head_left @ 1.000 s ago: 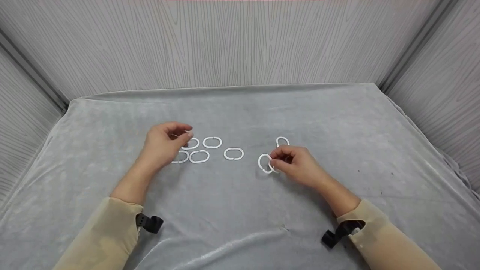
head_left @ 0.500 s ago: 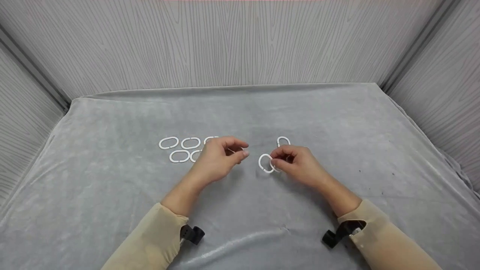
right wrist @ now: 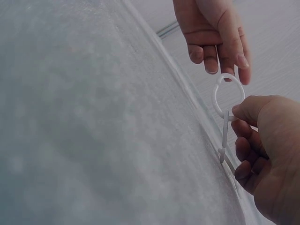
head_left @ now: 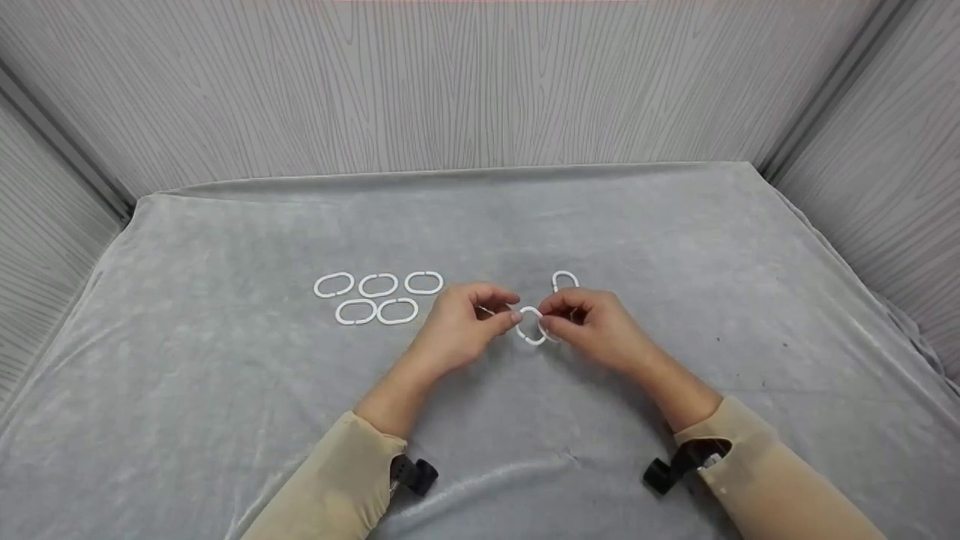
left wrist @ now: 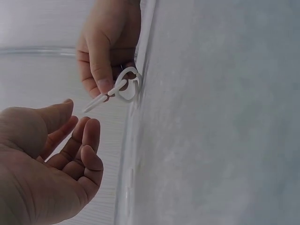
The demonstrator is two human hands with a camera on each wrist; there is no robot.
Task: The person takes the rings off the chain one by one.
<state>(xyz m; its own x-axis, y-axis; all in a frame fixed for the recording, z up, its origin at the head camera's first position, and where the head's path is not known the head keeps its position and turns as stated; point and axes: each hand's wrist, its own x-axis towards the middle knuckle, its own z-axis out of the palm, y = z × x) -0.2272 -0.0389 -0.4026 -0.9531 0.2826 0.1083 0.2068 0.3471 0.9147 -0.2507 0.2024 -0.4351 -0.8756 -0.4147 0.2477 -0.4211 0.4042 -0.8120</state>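
Observation:
My right hand (head_left: 596,326) pinches white oval plastic chain links between thumb and fingers. One link (right wrist: 215,96) stands up toward my left hand; a second link (right wrist: 225,131) hangs from it edge-on, and more of the joined string shows lower down. In the head view the far link (head_left: 565,273) of this string sticks out behind the right hand. My left hand (head_left: 459,330) is just left of the front link, its fingertips right at that link's edge. In the left wrist view its fingers are loosely bent, with nothing between them.
Several loose white links lie flat in two rows at the left, among them a back-row link (head_left: 424,292) and a front-row link (head_left: 398,322). Grey cloth (head_left: 480,232) covers the table. Pale wood-grain panels (head_left: 465,90) stand behind and at both sides.
My left hand has moved right, from over the loose links to beside the right hand, uncovering the left links. The lone link near the middle is now hidden. My right hand stays in place.

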